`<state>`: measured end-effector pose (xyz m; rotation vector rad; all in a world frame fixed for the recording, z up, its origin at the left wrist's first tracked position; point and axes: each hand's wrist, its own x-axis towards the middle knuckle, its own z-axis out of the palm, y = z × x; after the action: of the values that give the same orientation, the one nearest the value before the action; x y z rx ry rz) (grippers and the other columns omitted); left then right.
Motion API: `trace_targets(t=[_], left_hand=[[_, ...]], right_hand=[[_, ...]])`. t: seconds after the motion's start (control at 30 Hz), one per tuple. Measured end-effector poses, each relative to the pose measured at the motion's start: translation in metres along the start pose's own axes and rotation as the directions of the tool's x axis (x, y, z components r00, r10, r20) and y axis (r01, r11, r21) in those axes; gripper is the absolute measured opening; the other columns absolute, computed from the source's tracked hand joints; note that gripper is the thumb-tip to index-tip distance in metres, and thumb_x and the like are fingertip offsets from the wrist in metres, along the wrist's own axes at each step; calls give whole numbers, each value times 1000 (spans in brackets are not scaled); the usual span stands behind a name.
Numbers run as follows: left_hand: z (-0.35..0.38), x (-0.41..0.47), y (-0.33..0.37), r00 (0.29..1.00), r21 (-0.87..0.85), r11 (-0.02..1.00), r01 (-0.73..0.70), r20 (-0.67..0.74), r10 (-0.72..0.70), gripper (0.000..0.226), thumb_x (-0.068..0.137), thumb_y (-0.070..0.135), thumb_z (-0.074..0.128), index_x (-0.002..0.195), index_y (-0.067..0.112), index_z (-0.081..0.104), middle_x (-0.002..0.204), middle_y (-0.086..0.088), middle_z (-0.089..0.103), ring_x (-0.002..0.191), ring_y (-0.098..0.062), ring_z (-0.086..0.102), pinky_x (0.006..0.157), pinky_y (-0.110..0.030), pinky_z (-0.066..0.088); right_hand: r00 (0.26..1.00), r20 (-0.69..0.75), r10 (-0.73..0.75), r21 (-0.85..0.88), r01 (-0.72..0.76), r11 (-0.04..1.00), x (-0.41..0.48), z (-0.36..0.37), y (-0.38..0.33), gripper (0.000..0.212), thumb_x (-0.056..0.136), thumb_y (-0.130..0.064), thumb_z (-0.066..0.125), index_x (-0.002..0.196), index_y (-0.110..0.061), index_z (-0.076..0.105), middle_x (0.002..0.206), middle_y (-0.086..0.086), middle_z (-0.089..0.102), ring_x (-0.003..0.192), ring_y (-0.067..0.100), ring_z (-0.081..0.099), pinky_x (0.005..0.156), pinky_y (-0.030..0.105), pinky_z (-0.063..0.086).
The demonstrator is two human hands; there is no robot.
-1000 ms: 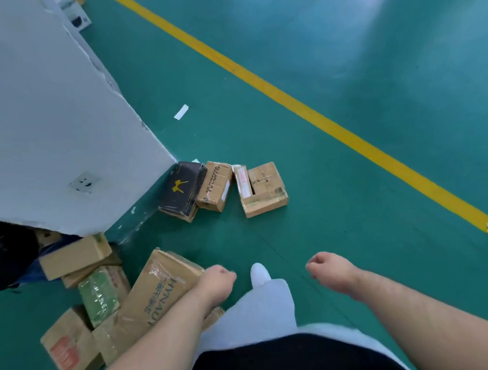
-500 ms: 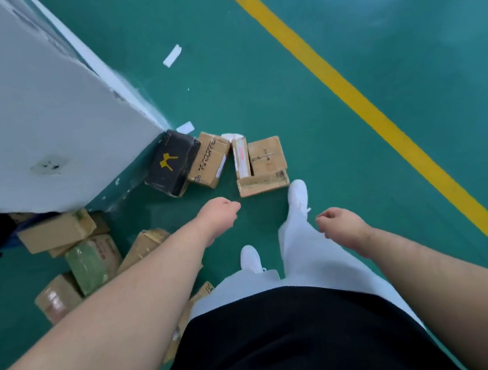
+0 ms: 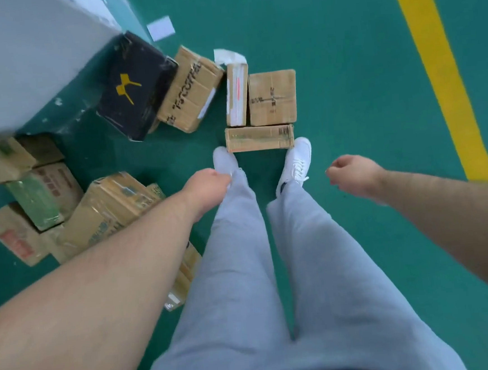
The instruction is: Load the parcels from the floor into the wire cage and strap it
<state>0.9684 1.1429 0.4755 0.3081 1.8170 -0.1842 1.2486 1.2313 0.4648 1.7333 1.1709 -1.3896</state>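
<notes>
The person stands over a small cluster of parcels [image 3: 272, 115] on the green floor [image 3: 358, 59], white shoes [image 3: 297, 157] almost touching a flat carton [image 3: 259, 137] that lies crosswise just ahead of the toes. Behind it, close against it, sit a square carton [image 3: 272, 95] and a slim parcel [image 3: 237, 96] standing on its long edge; further left a printed brown carton [image 3: 190, 89] lies against a black box [image 3: 135, 85], whose far corner meets a pale panel [image 3: 22, 56]. A second heap of cartons [image 3: 113, 206] lies at the person's left, partly hidden by the left forearm [image 3: 125, 252]. The wire cage is not in view, so none of these is loaded yet. The left hand [image 3: 207, 184] and right hand [image 3: 350, 173] hang above the floor, fingers loosely curled and holding nothing (the left's fingertips are tucked out of sight under the knuckles). The step in hand looks like picking up the nearest cluster. To do it well, bend at the knees, take the flat carton with a hand on each short end and, if it proves light, use it as a tray for the other two rather than making three trips. The slim parcel will probably topple once its neighbour moves, so it is best lifted first or steadied.
</notes>
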Motion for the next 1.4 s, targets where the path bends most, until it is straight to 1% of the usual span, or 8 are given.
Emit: trace_targets(t=[0.17, 0.3, 0.5, 0.67, 0.77, 0.93, 1.13, 1.4], left_hand=[[20, 149, 31, 999, 91, 996, -4, -38, 7, 23, 99, 30, 54, 111, 12, 59, 107, -7, 62, 93, -27, 57, 80, -33, 47], [39, 255, 53, 989, 133, 990, 54, -146, -34, 68, 88, 50, 68, 139, 10, 46, 126, -9, 57, 102, -29, 56, 77, -35, 46], [75, 380, 84, 937, 149, 980, 135, -342, -77, 109, 72, 70, 76, 152, 15, 26, 145, -10, 43, 130, -34, 47, 106, -45, 42], [98, 447, 89, 961, 8, 994, 109, -257, -103, 96, 84, 57, 76, 150, 14, 21, 153, -6, 33, 136, -23, 37, 106, -32, 34], [102, 461, 78, 951, 45, 996, 77, -303, -60, 90, 83, 49, 81, 148, 15, 27, 148, -5, 44, 132, -24, 47, 100, -33, 41], [87, 430, 48, 933, 29, 1000, -10, -360, 20, 69, 79, 54, 77, 128, 23, 39, 112, 3, 55, 96, -20, 59, 72, -32, 44], [45, 307, 5, 968, -240, 971, 1, -244, -62, 72, 75, 57, 70, 133, 20, 48, 117, 2, 60, 100, -23, 61, 84, -36, 51], [-26, 57, -61, 985, -759, 642, 108, -6, -173, 51, 84, 65, 58, 117, 26, 65, 110, 1, 77, 99, -22, 73, 88, -41, 53]], right_hand=[[997, -16, 73, -9, -73, 997, 132, 22, -10, 29, 98, -30, 47, 118, -19, 65, 111, 5, 69, 103, 30, 65, 92, 38, 54], [989, -19, 149, 185, -143, 972, 235, 54, -15, 30, 97, -32, 49, 123, -21, 61, 113, 7, 67, 102, 29, 67, 83, 41, 59], [920, 197, 340, 650, -382, 657, 348, 93, -19, 44, 96, -49, 53, 132, -22, 54, 129, 5, 55, 106, 32, 60, 75, 47, 58], [892, 259, 370, 749, -427, 506, 411, 118, -36, 80, 77, -85, 57, 139, -35, 50, 137, 2, 52, 121, 42, 53, 86, 70, 51], [882, 256, 397, 737, -443, 510, 426, 132, -47, 58, 84, -76, 58, 122, -32, 58, 120, 3, 66, 102, 34, 67, 86, 56, 56], [890, 218, 400, 708, -426, 563, 392, 135, -49, 33, 85, -55, 57, 106, -32, 67, 102, -3, 76, 93, 21, 72, 83, 42, 54], [905, 241, 350, 603, -422, 677, 257, 106, -33, 29, 78, -45, 70, 102, -29, 65, 96, -2, 71, 86, 18, 65, 82, 35, 48], [968, 144, 204, 675, -247, 695, 50, 25, -57, 90, 54, -68, 86, 133, -38, 54, 109, -3, 76, 76, 13, 73, 60, 24, 51]])
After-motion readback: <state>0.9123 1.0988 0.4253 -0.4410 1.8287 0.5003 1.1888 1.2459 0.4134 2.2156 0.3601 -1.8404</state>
